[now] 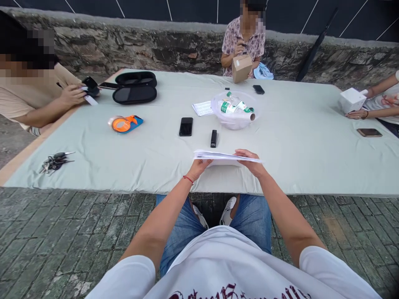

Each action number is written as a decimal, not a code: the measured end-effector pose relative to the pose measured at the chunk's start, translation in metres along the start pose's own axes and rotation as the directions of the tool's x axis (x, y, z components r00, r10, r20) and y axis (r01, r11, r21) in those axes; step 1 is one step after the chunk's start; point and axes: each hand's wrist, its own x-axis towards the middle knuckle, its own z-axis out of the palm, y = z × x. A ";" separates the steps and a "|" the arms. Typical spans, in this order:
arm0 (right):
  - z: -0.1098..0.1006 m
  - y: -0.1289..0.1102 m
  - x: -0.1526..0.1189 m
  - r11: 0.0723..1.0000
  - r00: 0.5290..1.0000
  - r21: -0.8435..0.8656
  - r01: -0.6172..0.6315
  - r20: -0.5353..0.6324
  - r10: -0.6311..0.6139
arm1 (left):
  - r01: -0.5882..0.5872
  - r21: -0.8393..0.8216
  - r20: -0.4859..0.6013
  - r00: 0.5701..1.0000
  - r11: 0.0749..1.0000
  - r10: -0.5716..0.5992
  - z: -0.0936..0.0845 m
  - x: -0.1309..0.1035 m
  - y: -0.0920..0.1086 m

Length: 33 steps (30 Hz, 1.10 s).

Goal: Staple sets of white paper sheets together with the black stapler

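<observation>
A thin stack of white paper sheets (222,156) is held on edge just above the near side of the table. My left hand (198,168) grips its left end, thumb on the near face. At the right end, my right hand (252,162) holds the sheets, with some fingers behind them. A black stapler (213,138) lies just beyond the papers, and a black phone (186,126) is to its left. Farther back, a clear bowl (232,122) holds plastic bottles and a cardboard roll, beside a printed sheet (203,109).
Keys (54,162), an orange tape dispenser (124,123) and an open black case (134,94) lie left on the cloth-covered table (140,166). People sit left, across with a brown box (242,68), and right with a white box (352,100). Phones lie at far centre (258,89) and right (369,132).
</observation>
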 end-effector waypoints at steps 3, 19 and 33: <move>0.000 0.000 0.002 1.000 0.999 -0.003 -0.009 0.052 0.009 | 0.006 0.018 0.016 1.000 1.000 -0.006 -0.010 0.003 -0.009; -0.001 -0.029 0.030 0.997 1.000 -0.076 0.016 -0.025 -0.018 | -0.030 0.146 0.029 0.999 0.989 0.026 -0.010 0.020 0.031; 0.007 0.060 -0.023 0.832 0.841 0.145 -0.536 0.011 0.541 | 0.491 -0.437 -0.010 0.835 0.753 -0.551 0.005 -0.011 -0.030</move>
